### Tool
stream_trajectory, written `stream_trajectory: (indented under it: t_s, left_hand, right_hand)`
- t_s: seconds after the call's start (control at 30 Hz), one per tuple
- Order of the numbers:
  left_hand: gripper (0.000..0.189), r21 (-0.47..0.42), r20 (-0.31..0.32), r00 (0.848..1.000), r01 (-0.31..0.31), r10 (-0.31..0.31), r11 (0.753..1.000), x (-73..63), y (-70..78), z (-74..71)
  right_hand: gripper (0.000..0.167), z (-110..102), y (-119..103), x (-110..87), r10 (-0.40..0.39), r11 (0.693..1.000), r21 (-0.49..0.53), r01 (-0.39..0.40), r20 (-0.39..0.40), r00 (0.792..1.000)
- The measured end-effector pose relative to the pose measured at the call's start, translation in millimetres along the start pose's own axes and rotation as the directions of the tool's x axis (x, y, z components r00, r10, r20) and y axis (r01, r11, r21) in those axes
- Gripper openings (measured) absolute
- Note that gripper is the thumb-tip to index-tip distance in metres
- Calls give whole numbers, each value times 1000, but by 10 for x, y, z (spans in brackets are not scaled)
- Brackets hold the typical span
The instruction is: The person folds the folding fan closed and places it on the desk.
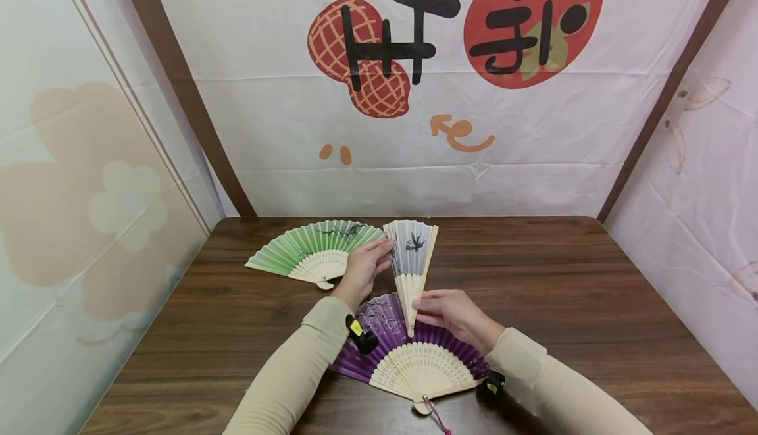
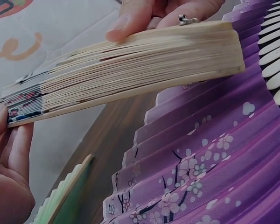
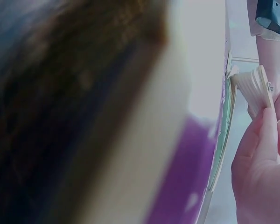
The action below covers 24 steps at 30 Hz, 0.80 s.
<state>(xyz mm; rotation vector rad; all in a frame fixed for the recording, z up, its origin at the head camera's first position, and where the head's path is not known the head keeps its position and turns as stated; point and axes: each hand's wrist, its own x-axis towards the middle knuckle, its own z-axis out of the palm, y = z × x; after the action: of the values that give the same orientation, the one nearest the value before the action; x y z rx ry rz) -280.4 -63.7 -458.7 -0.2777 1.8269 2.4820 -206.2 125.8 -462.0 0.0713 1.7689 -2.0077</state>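
Note:
A narrowly spread folding fan (image 1: 413,260), grey-white with a dark bird print and pale ribs, is held up between the two hands. My left hand (image 1: 364,269) pinches its leaf end at the left edge. Lower down, my right hand (image 1: 457,315) grips the outer rib near the pivot. In the left wrist view the fan's stacked ribs (image 2: 144,70) show edge-on, one hand at each end. Below it, overlapped by the fan and right hand, a spread purple fan (image 1: 385,316) with blossom prints lies on the table, its tassel (image 1: 438,415) toward the front.
A spread green fan (image 1: 302,247) lies at the back left of the brown wooden table (image 1: 562,277), partly behind the left hand. Printed white cloth (image 1: 260,126) hangs behind the table, with more cloth at both sides. Dark wrist cameras (image 1: 361,336) sit on both sleeves.

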Motion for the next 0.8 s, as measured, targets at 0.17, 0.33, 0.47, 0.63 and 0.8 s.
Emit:
stream_trajectory:
  t_s: [0.17,0.33,0.47,0.63,0.8]
  left_hand:
    - [44,9,7,1000,1,-1,1000,-1,-8,-9]
    - [43,12,-1,1000,0,0,1000,0,-21,-3]
    - [42,23,3,1000,-8,8,1000,6,-32,10]
    - [42,42,12,1000,-9,8,999,-3,-32,22]
    - [44,59,19,1000,-1,0,998,1,-38,23]
  right_hand:
    - [36,14,2,0,2,1000,7,-2,18,1000]
    - [39,24,4,1,4,1000,13,-4,30,1000]
    - [39,18,2,4,8,1000,-1,-8,34,999]
    - [39,18,13,16,18,1000,-10,-17,36,999]
    - [38,18,27,28,12,1000,-17,-11,41,999]
